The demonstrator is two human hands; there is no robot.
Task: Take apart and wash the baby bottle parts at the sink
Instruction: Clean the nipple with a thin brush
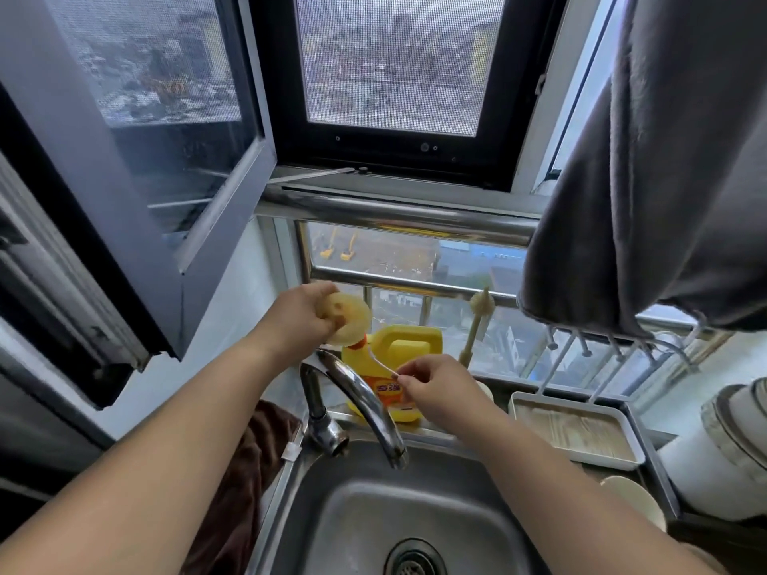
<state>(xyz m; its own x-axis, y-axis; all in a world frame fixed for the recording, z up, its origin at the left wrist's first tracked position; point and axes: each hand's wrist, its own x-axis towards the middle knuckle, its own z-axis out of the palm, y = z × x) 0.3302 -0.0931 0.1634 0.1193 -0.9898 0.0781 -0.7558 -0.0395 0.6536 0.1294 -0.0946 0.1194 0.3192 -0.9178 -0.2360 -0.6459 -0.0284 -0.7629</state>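
Both hands are raised above the back edge of the sink (290,491), in front of the window. The left hand (301,315) grips a round, pale yellow bottle part (350,319), fingers curled round its left side, holding it up above the faucet (361,404). The right hand (431,388) pinches the end of a thin, clear straw-like piece (379,364) between thumb and fingertips; the piece runs up toward the underside of the round part. Behind the hands, a yellow detergent jug (398,350) stands at the sink's back edge. A bottle brush (477,321) leans against the window rail, and a brown cloth (249,462) hangs by the sink's left edge. A white tray (577,433) sits to the right.
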